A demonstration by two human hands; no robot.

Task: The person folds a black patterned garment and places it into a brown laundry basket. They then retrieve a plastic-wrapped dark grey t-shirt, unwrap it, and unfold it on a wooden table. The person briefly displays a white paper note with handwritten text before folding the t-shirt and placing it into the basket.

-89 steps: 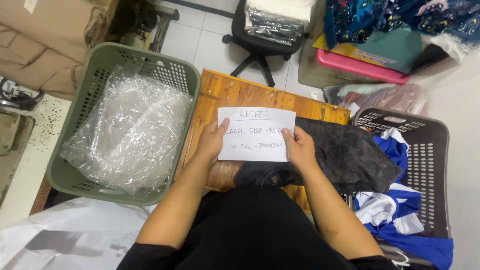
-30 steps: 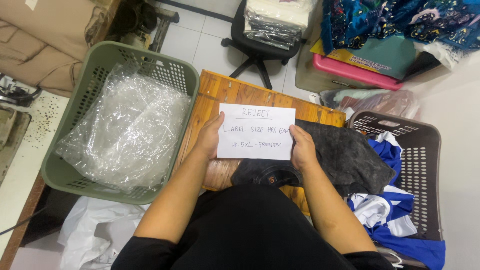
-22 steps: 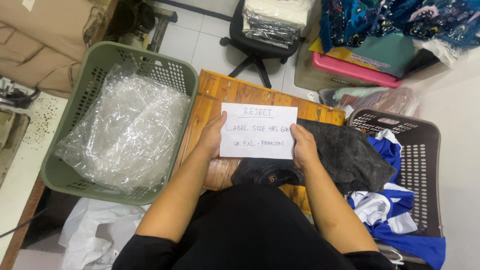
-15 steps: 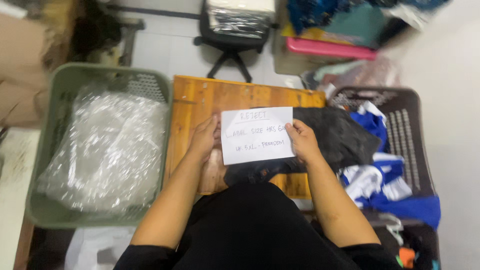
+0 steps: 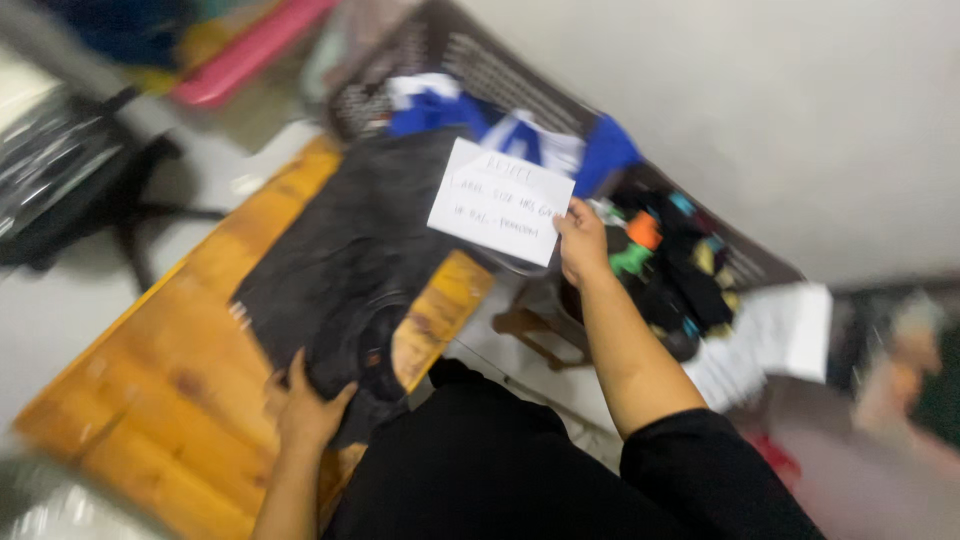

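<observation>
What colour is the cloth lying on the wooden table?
The cloth is dark grey, nearly black, best seen in the head view.
</observation>
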